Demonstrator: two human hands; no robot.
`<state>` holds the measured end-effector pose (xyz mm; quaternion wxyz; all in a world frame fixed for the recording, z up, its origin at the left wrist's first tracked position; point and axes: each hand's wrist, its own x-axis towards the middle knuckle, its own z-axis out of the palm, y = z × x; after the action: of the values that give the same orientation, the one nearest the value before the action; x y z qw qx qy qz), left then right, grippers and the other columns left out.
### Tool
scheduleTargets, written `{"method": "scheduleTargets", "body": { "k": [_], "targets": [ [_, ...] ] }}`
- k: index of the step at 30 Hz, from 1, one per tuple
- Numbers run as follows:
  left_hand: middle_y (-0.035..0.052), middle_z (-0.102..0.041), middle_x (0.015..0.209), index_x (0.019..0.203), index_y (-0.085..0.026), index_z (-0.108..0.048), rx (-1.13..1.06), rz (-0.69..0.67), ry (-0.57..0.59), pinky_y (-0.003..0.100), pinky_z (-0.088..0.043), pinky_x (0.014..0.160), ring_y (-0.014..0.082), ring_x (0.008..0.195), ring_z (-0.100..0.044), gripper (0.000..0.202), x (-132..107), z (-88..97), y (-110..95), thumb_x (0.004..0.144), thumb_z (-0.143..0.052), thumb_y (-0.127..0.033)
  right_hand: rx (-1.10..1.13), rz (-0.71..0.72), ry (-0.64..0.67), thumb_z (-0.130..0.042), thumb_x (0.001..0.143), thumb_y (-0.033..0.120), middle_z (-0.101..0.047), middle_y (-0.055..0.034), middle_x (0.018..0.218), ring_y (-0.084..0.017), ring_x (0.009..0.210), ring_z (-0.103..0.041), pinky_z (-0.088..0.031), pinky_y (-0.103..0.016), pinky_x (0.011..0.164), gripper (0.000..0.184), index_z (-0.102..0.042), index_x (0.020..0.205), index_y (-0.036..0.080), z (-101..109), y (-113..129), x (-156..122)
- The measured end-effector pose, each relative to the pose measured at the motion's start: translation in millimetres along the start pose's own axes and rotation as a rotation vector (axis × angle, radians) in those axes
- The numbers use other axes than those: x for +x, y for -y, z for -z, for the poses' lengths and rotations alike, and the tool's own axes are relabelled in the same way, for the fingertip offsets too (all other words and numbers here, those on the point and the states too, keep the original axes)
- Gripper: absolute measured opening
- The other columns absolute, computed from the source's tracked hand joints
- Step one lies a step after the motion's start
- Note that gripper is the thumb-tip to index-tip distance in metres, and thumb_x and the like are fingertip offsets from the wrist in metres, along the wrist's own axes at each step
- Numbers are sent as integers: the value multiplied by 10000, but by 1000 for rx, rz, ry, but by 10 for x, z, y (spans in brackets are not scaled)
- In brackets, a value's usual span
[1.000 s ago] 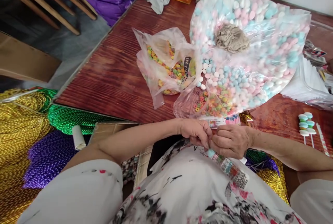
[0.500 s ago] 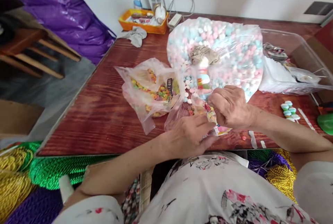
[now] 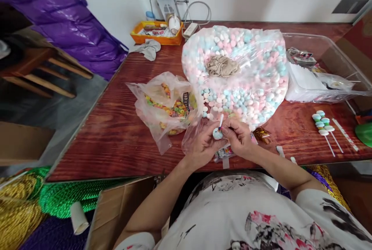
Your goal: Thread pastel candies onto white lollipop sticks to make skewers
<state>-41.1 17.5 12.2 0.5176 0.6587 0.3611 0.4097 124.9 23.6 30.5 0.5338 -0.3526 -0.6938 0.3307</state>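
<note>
Left hand [image 3: 204, 141]: curled from the left around a pale blue and white candy [image 3: 217, 134], thumb and fingers drawn in close to it.
Right hand [image 3: 240, 138]: nearly closed, fingertips pinching at the foot of the white stick [image 3: 221, 119] that stands up from that candy.
Candy in hand: held above the near edge of the tabletop [image 3: 101, 137], about midway along; a small dark, colourful bit sits where stick meets candy, too small for me to make out.
Looks done: two candy sticks [image 3: 320, 123] lying side by side at the right, blue, green and white pieces stacked on them.
In hand: this one seems partway, both hands busy at its stick end; whatever is stacked underneath is hidden from me.
Left over: plenty, I'd judge; the big bag of pastel candies [image 3: 255, 58] looks full, and the bag of ring candies [image 3: 174, 107] to its left holds a good heap.
Under the hands: a printed packet [image 3: 223, 154], partly covered, contents unclear.
</note>
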Motion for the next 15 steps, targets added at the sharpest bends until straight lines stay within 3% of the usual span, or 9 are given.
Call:
{"method": "scheduleTargets", "body": {
  "k": [4, 9, 11, 13, 15],
  "targets": [
    [111, -736, 1059, 1248, -164, -650, 311, -127, -65, 339, -549, 870, 234, 950, -699, 371, -164, 85, 85, 894, -642, -275, 138, -218, 1, -595, 882, 353, -543, 13, 662, -125, 626, -472, -393, -260, 596, 213, -562, 738, 199, -132, -114, -114],
    [156, -735, 1041, 1257, -139, -633, 915, -448, -171, 380, -540, 865, 252, 964, -684, 387, -232, 170, 152, 891, -509, -112, 875, -885, 215, -711, 743, 321, -370, 93, 506, -44, 426, -174, -175, -206, 434, 276, -470, 684, 201, -213, -161, -198],
    [135, -740, 987, 1248, -151, -627, 1030, -520, -163, 359, -536, 822, 233, 909, -677, 393, -304, 183, 161, 887, -485, -83, 1128, -1068, 260, -704, 719, 290, -359, 111, 496, -24, 413, -105, -160, -191, 427, 273, -447, 697, 200, -297, -121, -309],
    [114, -741, 965, 1222, -172, -632, 1056, -495, -120, 341, -527, 805, 216, 887, -672, 377, -534, 247, 160, 889, -480, -80, 1208, -1137, 274, -717, 696, 298, -426, 100, 498, -10, 391, -128, -157, -181, 415, 259, -483, 720, 187, -393, -101, -475],
    [94, -743, 951, 1176, -200, -651, 1054, -334, -57, 330, -526, 788, 205, 863, -678, 340, -982, 412, 152, 893, -487, -107, 1116, -1127, 295, -736, 700, 338, -556, 56, 540, -19, 362, -238, -160, -183, 390, 263, -560, 804, 172, -438, -133, -656]
  ]
}}
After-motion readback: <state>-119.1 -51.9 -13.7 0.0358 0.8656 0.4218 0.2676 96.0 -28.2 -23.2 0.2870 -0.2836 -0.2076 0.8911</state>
